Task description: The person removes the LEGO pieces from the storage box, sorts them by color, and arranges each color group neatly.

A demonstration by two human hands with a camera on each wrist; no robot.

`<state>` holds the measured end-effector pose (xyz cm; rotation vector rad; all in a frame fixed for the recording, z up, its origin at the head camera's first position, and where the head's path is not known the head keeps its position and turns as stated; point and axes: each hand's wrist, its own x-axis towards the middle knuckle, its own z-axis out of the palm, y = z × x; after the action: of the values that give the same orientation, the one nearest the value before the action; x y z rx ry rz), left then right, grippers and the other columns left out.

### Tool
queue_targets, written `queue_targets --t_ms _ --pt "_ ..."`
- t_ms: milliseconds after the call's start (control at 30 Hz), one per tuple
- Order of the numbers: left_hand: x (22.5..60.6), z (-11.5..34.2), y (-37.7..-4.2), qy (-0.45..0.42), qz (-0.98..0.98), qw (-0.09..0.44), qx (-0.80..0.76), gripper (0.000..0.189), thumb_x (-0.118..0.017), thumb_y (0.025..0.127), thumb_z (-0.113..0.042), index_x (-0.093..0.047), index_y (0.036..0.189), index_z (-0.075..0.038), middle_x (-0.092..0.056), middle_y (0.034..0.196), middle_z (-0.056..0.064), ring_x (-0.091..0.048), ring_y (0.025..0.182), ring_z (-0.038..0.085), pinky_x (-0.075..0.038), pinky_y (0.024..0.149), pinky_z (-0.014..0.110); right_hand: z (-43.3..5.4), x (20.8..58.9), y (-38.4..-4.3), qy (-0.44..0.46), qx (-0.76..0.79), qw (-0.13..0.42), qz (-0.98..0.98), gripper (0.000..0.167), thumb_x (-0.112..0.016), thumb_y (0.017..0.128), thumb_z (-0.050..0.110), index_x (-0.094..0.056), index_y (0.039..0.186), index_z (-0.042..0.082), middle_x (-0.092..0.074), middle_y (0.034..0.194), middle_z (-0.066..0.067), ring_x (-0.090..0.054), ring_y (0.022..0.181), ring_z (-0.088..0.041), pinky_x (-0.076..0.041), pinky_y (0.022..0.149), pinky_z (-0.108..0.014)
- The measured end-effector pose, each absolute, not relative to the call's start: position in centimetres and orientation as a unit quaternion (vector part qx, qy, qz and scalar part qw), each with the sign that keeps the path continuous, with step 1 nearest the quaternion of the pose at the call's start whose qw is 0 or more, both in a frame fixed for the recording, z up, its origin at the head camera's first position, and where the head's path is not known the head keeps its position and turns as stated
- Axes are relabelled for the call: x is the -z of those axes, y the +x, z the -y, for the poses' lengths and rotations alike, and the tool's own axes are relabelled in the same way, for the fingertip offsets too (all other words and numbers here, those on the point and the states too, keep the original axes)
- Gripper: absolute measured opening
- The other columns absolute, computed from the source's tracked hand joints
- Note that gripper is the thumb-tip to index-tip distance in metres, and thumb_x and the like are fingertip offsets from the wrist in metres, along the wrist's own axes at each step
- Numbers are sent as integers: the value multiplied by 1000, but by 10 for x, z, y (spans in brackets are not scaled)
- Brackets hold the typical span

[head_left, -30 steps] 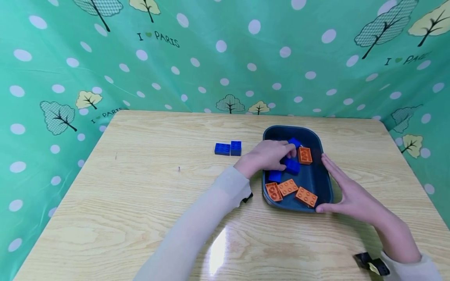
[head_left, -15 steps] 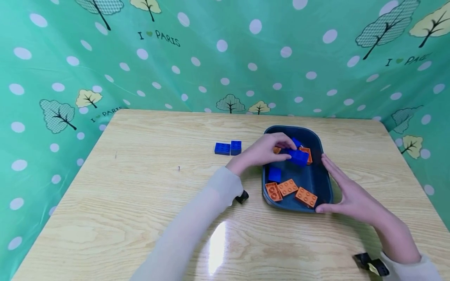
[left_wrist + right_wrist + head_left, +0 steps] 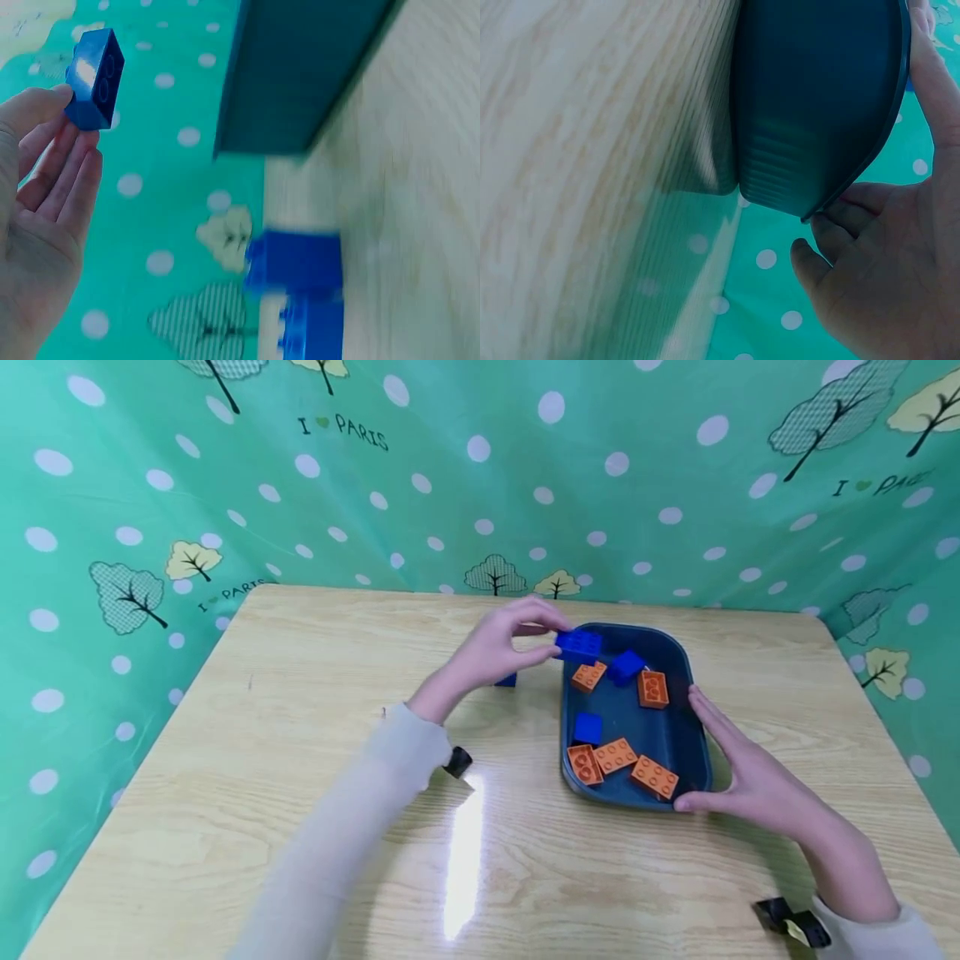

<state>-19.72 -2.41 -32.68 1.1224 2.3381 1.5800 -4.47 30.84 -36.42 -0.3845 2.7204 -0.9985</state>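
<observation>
My left hand (image 3: 498, 646) pinches a blue toy building brick (image 3: 578, 646) between thumb and fingertips, over the far left corner of a dark blue plastic bin (image 3: 675, 739). The brick's hollow underside shows in the left wrist view. My right hand (image 3: 757, 781) spans the bin's near right corner, thumb at the near rim and fingers spread along the right side. Inside the bin lie a tilted blue brick (image 3: 626, 667), another blue brick (image 3: 588, 727) and several orange bricks (image 3: 654, 777).
Two blue bricks stand together on the table, a front one (image 3: 300, 262) and one beside it (image 3: 321, 330); the left hand mostly hides them in the head view. The wooden table (image 3: 247, 760) ends at a green polka-dot curtain (image 3: 420, 510).
My left hand has picked the blue brick up from inside the bin and carried it left and away from me to the far left rim. The right hand has stayed on the bin.
</observation>
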Motion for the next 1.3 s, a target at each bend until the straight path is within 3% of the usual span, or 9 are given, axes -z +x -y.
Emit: queue_targets --t_ms 167,533,733,1300 --pt "324 56 -203 328 -780 34 -531 28 -70 92 -4 -67 119 -1 -62 125 11 -59 121 22 -52 106 34 -309 362 -45 -126 334 107 -928 128 -89 73 31 3 161 30 4 170 0 -7 153 -46 -24 104 -79" --pt "344 107 -214 241 -813 28 -530 28 -68 91 0 -65 119 1 -59 128 14 -57 125 25 -53 105 31 -309 363 -46 -124 340 114 -925 126 -89 74 30 3 160 31 4 170 0 -8 153 -46 -26 105 -79" --pt "359 124 -217 204 -826 30 -525 27 -67 92 1 -65 118 2 -58 128 14 -56 125 27 -51 108 34 -311 362 -46 -136 338 112 -924 126 -88 75 32 3 161 28 4 170 -5 -7 152 -48 -25 104 -80" --pt "379 151 -218 160 -846 55 -505 28 -62 93 4 -63 121 4 -55 130 16 -54 127 30 -45 115 38 -312 365 -46 -137 338 106 -925 126 -89 73 33 2 161 26 3 170 -4 -8 152 -49 -25 103 -81"
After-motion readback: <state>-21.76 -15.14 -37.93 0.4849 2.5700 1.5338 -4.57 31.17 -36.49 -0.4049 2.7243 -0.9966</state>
